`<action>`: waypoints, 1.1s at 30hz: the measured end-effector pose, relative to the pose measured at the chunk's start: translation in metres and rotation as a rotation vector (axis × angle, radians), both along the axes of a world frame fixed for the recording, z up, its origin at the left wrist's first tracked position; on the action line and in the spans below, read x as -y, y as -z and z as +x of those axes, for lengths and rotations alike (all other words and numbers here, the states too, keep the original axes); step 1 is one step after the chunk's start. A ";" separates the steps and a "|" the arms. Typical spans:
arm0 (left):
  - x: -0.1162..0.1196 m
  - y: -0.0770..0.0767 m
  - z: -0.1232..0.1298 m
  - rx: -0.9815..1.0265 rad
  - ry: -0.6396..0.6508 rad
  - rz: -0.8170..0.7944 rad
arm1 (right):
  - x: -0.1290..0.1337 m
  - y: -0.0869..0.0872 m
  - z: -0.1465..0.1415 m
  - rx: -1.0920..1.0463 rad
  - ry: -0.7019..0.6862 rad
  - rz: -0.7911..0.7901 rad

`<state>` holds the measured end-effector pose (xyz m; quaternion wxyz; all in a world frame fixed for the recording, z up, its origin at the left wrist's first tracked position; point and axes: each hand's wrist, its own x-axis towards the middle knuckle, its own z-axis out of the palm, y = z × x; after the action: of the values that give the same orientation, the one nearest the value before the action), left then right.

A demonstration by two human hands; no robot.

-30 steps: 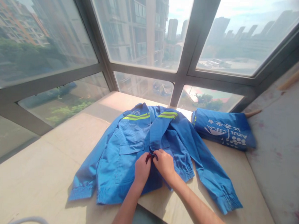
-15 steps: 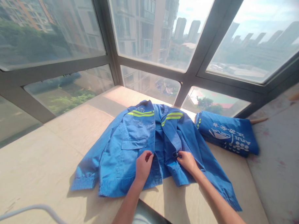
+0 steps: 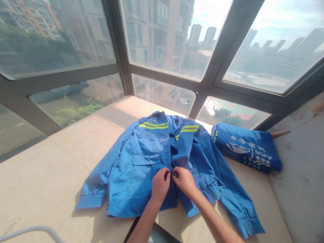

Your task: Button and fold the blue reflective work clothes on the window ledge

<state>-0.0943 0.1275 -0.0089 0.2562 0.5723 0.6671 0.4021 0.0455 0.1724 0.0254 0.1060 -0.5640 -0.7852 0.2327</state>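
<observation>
A blue work jacket [image 3: 144,143] with yellow-green stripes across the chest lies spread on a pale wooden surface, its collar toward the window corner. My left hand [image 3: 161,183] pinches the front edge on the left side, low on the opening. Right beside it, my right hand [image 3: 184,181] pinches the edge of the other front panel, and the fingertips of both hands nearly meet. Small dark buttons or snaps run along the left edge. What exactly lies between the fingertips is too small to make out.
To the right lies a folded blue garment [image 3: 246,145] with white print, against a patterned wall [image 3: 304,180]. A pale cable [image 3: 43,228] curves across the near left. Framed windows [image 3: 161,33] rise behind the wooden surface [image 3: 59,167].
My right hand has moved left, drawing the right front panel over to the left edge. My left hand has shifted slightly right and toward me, still pinching its edge.
</observation>
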 end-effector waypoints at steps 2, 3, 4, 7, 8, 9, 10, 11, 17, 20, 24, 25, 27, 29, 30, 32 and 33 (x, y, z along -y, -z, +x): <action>0.001 0.000 -0.002 0.006 -0.007 -0.009 | 0.001 0.011 -0.007 -0.209 0.025 -0.057; 0.002 0.000 -0.003 0.013 -0.006 -0.013 | 0.000 0.016 -0.006 -0.297 0.051 -0.083; 0.003 0.000 -0.003 0.019 0.000 -0.017 | -0.001 0.020 -0.002 -0.371 0.083 -0.107; 0.004 -0.001 -0.004 0.034 0.029 -0.026 | -0.007 0.026 0.013 -0.516 0.151 -0.176; 0.004 -0.002 -0.004 0.038 0.037 -0.029 | -0.008 0.026 0.018 -0.541 0.162 -0.192; 0.005 -0.002 -0.005 0.038 0.043 -0.033 | -0.009 0.025 0.021 -0.551 0.171 -0.197; 0.005 -0.003 -0.004 0.031 0.048 -0.037 | -0.010 0.023 0.022 -0.543 0.177 -0.185; 0.005 -0.003 -0.004 0.012 0.053 -0.043 | -0.009 0.020 0.022 -0.519 0.177 -0.155; 0.002 -0.003 0.003 -0.103 0.082 -0.084 | 0.010 0.009 0.000 -0.157 0.049 0.098; 0.001 -0.001 0.004 -0.075 0.063 -0.096 | 0.014 0.011 -0.006 -0.086 0.059 0.103; 0.002 0.001 -0.001 -0.021 0.047 -0.101 | 0.008 0.016 -0.001 -0.150 0.051 0.061; 0.003 0.001 -0.002 -0.009 0.048 -0.100 | 0.007 0.017 0.001 -0.165 0.041 0.050; 0.004 0.002 -0.003 0.013 0.046 -0.096 | 0.004 0.017 0.002 -0.193 0.026 0.038; 0.005 0.002 -0.002 0.027 0.035 -0.090 | 0.002 0.018 0.003 -0.223 0.024 0.031; 0.005 0.002 -0.001 0.031 0.025 -0.087 | 0.002 0.018 0.003 -0.236 0.024 0.023; 0.007 0.002 0.002 0.033 0.000 -0.078 | 0.003 0.019 0.003 -0.247 0.014 0.005; 0.008 0.002 0.004 0.031 -0.012 -0.074 | 0.003 0.020 0.003 -0.246 0.007 0.002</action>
<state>-0.0901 0.1197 -0.0108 0.2850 0.5524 0.6807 0.3875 0.0486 0.1690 0.0049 0.2028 -0.5336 -0.7646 0.2992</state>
